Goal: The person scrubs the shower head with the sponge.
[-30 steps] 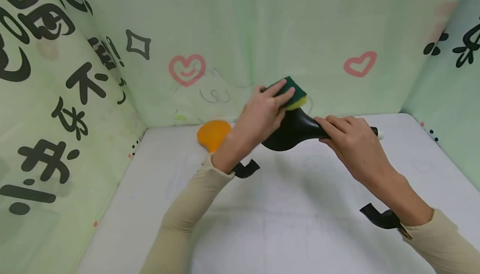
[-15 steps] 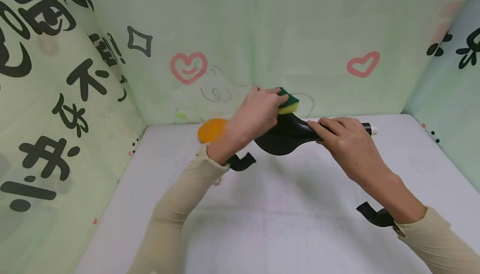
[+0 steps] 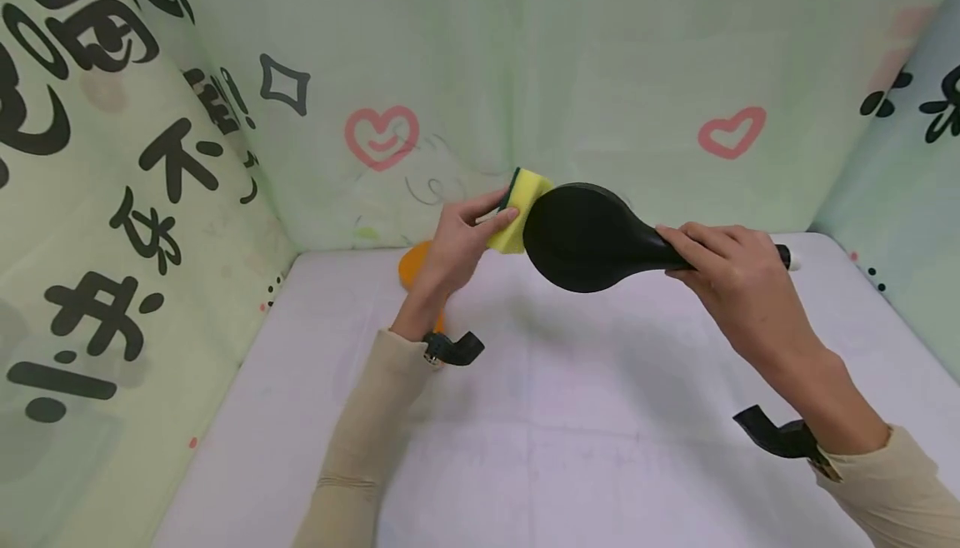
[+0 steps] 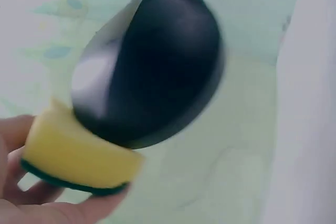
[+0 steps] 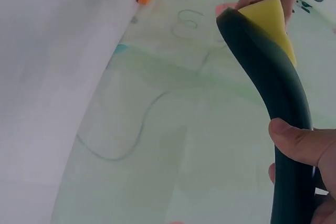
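My right hand (image 3: 738, 281) grips the handle of a black ladle (image 3: 581, 240) held up over the white table, its round bowl pointing left. In my left hand (image 3: 457, 240) is a yellow scouring sponge (image 3: 523, 211) with a dark green backing, pinched between thumb and fingers. The left wrist view has the sponge's yellow side (image 4: 79, 145) right at the rim of the ladle's bowl (image 4: 163, 66). Seen edge-on in the right wrist view, the ladle (image 5: 273, 77) overlaps part of the sponge (image 5: 270, 19), and the thumb lies along its handle.
An orange utensil (image 3: 414, 265) with a rounded head lies on the white tabletop (image 3: 525, 448), partly hidden behind the left forearm. Pale green printed sheets (image 3: 600, 73) with hearts and black lettering enclose the table at the back and sides.
The left hand has drawn the sponge left and turned it, from the bowl's upper edge to its left rim, yellow side facing the ladle. The ladle has turned and shifted slightly right.
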A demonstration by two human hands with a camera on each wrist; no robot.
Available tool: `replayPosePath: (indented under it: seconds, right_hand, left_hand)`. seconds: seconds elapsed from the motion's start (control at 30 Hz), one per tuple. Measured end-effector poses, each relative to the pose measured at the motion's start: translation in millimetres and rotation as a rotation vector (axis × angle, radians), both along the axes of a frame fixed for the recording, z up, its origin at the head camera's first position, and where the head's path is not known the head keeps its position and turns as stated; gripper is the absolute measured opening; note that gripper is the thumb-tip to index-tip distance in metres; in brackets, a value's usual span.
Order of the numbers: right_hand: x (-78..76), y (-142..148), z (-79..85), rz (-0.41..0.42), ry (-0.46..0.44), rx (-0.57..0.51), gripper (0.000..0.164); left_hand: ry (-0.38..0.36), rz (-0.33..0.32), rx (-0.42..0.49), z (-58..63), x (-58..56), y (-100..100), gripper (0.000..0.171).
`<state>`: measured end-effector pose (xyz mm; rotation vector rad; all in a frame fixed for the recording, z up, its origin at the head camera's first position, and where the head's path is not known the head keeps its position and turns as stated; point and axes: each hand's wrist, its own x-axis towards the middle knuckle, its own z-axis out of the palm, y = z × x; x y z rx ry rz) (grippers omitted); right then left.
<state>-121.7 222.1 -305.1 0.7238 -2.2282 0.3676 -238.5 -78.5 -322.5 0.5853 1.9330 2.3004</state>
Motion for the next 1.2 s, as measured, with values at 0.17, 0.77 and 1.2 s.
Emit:
replayPosePath:
  seconds: [0.17,0.77,1.2]
  right_hand:
    - [-3.4,-1.0,-6.6,-0.078,-0.086,-0.180,0.061]
    - [-15.6,-38.9,-16.8,-0.161,-0.144,-0.433,0.062]
    - [-18.7,-33.2,8.4,-0.189,-0.369,-0.387,0.054]
  left_hand:
    - [-0.246,0.010,0.419,-32.6,14.9,25.6,0.042]
    - [0.290,0.422,0.541,-33.9,40.9,78.2,0.039]
    - [1.599,0.654,-0.580,-37.5,23.5,67.6,0.024]
